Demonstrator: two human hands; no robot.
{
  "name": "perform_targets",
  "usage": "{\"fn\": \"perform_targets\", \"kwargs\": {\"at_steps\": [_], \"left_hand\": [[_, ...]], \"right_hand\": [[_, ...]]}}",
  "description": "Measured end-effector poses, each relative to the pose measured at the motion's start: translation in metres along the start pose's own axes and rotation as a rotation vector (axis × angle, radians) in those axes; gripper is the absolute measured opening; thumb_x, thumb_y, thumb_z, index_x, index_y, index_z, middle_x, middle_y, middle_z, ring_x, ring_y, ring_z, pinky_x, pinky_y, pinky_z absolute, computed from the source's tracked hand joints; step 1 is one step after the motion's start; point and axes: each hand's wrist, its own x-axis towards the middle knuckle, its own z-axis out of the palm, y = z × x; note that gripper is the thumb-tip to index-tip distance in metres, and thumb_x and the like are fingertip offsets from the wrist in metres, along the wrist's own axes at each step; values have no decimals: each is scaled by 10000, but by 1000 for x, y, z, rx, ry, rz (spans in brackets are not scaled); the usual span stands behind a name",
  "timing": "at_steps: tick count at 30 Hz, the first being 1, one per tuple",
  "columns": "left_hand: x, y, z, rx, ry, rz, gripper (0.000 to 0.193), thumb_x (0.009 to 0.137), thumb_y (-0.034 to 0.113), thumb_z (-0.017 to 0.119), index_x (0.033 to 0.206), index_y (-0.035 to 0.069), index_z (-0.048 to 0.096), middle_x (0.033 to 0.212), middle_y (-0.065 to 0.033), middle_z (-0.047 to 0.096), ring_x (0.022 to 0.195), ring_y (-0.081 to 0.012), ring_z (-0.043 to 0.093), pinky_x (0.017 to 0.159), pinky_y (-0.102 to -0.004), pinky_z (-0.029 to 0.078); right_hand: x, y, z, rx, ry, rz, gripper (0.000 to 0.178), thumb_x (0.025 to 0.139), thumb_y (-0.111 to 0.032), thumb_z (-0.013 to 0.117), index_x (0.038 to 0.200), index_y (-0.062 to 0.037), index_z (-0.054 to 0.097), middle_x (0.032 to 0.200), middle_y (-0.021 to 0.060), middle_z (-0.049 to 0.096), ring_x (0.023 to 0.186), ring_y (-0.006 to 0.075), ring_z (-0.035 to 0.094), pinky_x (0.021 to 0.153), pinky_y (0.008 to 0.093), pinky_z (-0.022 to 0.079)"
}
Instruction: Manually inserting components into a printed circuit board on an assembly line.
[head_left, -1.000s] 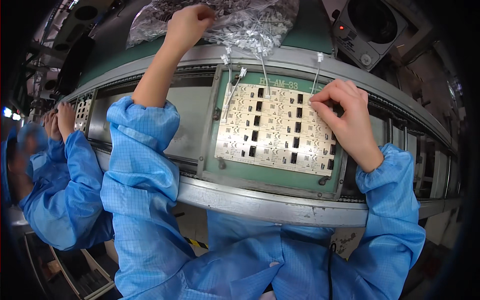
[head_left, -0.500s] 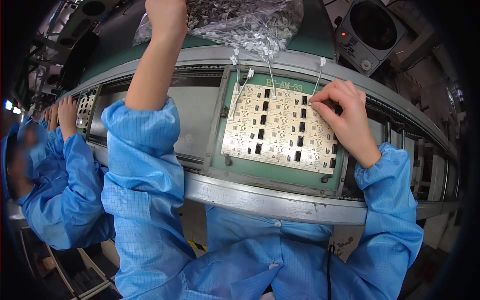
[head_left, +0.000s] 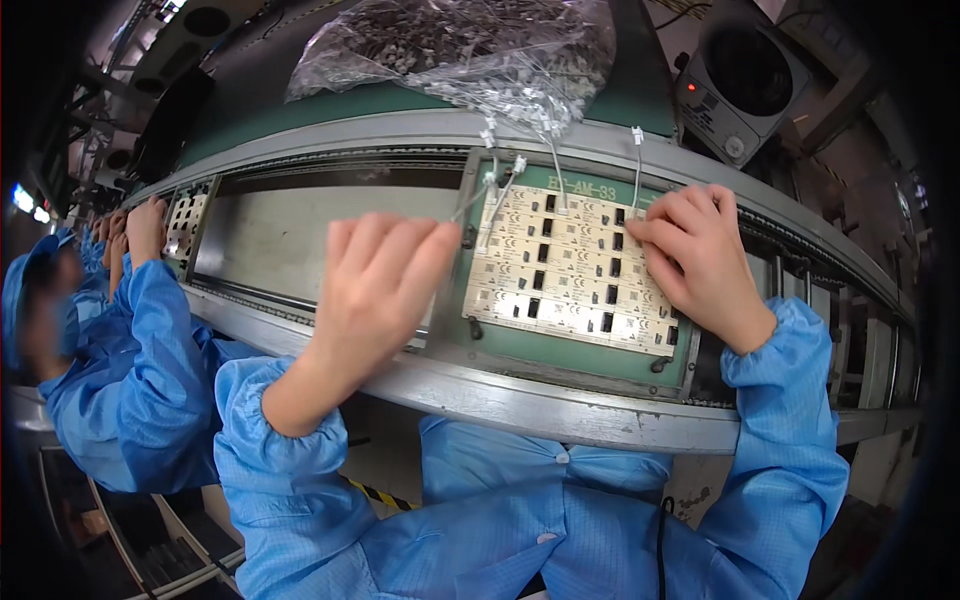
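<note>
A panel of pale circuit boards (head_left: 570, 285) with black components lies in a green fixture (head_left: 560, 358). Close to its left edge, my left hand (head_left: 380, 290) is closed, a thin connector cable (head_left: 470, 200) sticking out from its fingertips. My right hand (head_left: 700, 255) pinches the lower end of another connector cable (head_left: 638, 172) at the panel's upper right; its white plug points away from me. The fingertips hide where that cable meets the board. Several other cables with white plugs (head_left: 519, 164) rest at the panel's upper left and top middle.
Behind the rail (head_left: 400, 128) lies a clear plastic bag (head_left: 460, 50) full of cables. A grey fan-like unit (head_left: 745, 80) stands at the far right. On the left, a person in blue (head_left: 130, 370) works beside another board panel (head_left: 185, 222). A metal rail (head_left: 540, 405) runs in front.
My left hand has come back from the bag toward the fixture's left side, now with a cable in its fingers. My right hand stays at the panel's upper right.
</note>
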Motion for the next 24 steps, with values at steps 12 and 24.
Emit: {"fn": "perform_targets", "kwargs": {"at_steps": [12,24], "left_hand": [[-16,4,26,-533,-163,-213,130,802,76,740,928,96,715,910,-14,664,881,-221,583,785,-359,404],[-17,6,31,-523,-103,-294,121,778,74,762,887,110,723,915,16,608,887,-209,555,790,-360,375]], "right_hand": [[159,1,23,56,-19,45,215,885,-146,619,1066,-96,724,1038,109,646,1060,272,615,938,474,447],[232,9,80,111,147,52,179,832,-147,578,858,-20,700,927,203,715,906,406,682,805,486,548]]}}
